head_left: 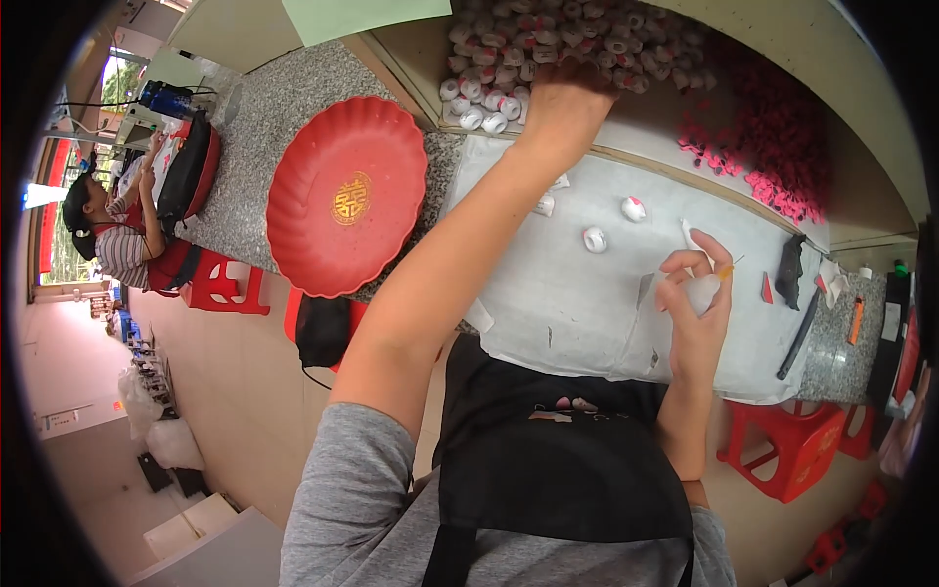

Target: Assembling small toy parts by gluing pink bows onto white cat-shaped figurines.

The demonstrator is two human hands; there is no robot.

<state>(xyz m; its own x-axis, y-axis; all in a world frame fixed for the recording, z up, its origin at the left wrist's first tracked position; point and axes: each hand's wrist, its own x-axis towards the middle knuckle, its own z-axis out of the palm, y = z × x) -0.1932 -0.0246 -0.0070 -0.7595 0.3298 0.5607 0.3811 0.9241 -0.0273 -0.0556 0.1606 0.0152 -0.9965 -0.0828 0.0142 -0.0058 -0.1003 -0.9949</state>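
My left hand (569, 98) reaches into a compartment heaped with small rounded white pieces (489, 106), some with red or pink spots. Its fingers are hidden among them, so I cannot see what they touch. Over the white-covered worktop, my right hand (696, 308) is closed around a small whitish squeeze bottle (701, 292). A yellow needle tip (726, 272) sticks out of the bottle, up and to the right. Two white pieces lie apart on the white sheet (548, 293): one piece (634, 208) farther away, another piece (595, 240) nearer.
Pink bits (782, 157) fill the compartment on the right, behind a wooden ledge. A red scalloped tray (323, 196) lies left of my left forearm. At the right are a black strip (800, 333) and an orange tool (856, 323). A co-worker (117, 230) sits far left.
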